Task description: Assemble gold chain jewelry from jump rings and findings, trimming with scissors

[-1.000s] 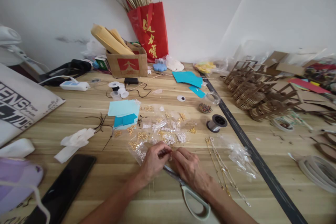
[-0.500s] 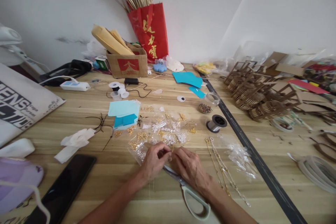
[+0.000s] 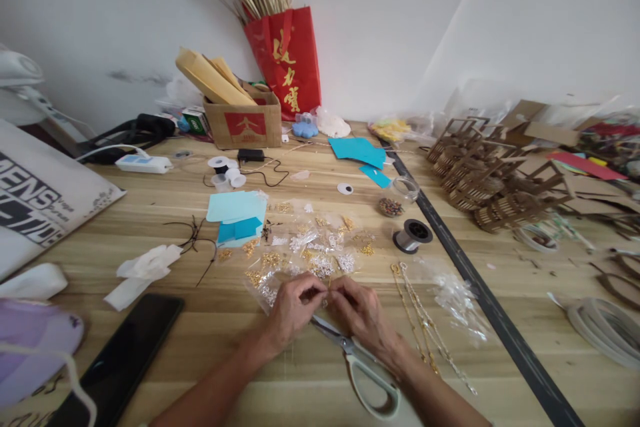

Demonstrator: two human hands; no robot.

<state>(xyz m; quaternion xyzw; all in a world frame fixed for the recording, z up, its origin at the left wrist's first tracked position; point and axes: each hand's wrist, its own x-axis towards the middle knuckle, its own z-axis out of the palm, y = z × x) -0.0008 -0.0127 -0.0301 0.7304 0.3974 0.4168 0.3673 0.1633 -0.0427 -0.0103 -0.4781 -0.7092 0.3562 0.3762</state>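
My left hand (image 3: 299, 300) and my right hand (image 3: 357, 307) meet fingertip to fingertip just in front of the bagged beads. Both are closed in a pinch on something tiny between them, too small to make out; a small pale piece hangs just below. Scissors (image 3: 373, 387) with pale handles lie beneath my hands, the blades pointing up and left. Just beyond my fingers, clear bags hold gold and silver-white charms (image 3: 323, 265). Gold and silver chains (image 3: 423, 313) are laid out to the right of my right hand.
A spool of wire (image 3: 413, 235) and a jar of beads (image 3: 391, 205) stand at right. A black phone (image 3: 123, 353) and white tissue (image 3: 145, 270) lie left. Blue cards (image 3: 240, 228), a cardboard box (image 3: 245, 123), a red bag (image 3: 295, 60) and brown wooden models (image 3: 500, 177) sit farther back.
My fingertips have drawn slightly closer together, with the right hand's fingers shifting a little up and left. The things on the table are as they were.
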